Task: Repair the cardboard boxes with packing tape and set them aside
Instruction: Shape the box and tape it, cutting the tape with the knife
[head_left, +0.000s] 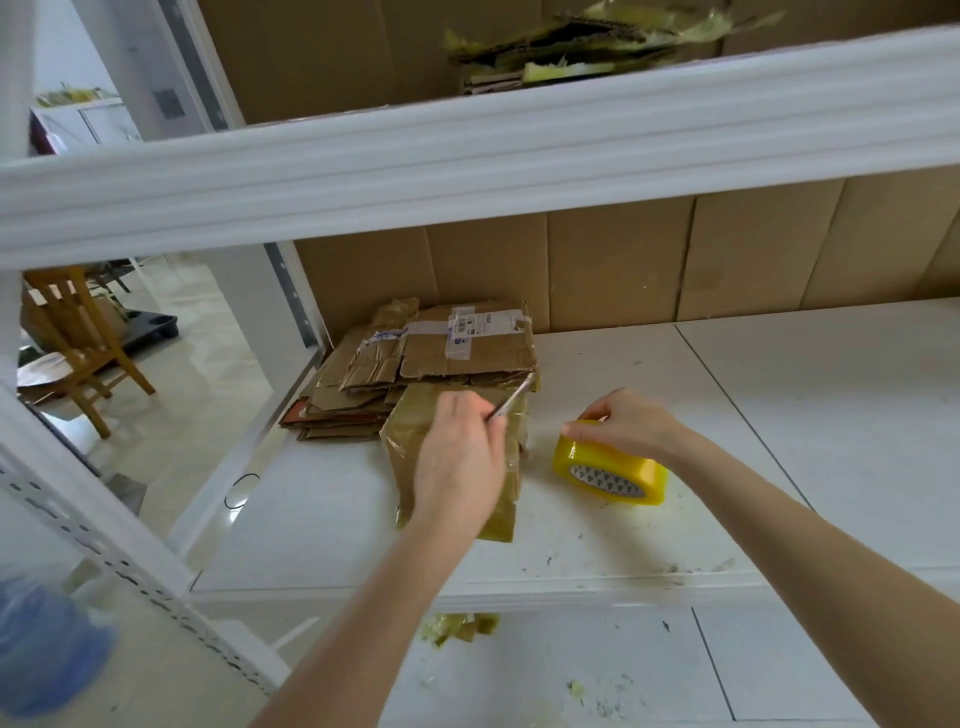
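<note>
A flattened cardboard box (408, 441), wrapped in glossy brownish tape, is laid on the white shelf (779, 415) near its front left part, with its far end touching a stack of flattened cardboard (415, 364) piled in the back left corner. The box is partly covered by the left hand (457, 457), whose fingers are curled round a thin metal tool (514, 397) – its tip is pointed toward the edge of the stack. Just to the right, a yellow tape roll (608, 470) is stood on edge on the shelf and pinched at its top by the right hand (628, 421). The back of the shelf is lined with brown cardboard panels (623, 260). Much of the view above is crossed by a white beam (467, 171), over which torn cardboard scraps (587, 47) are seen. A black loop (241, 491) is left at the shelf's left edge – beyond it a wooden chair (78, 338) is stood on the floor. Tape scraps (457, 626) are scattered on the lower level.
</note>
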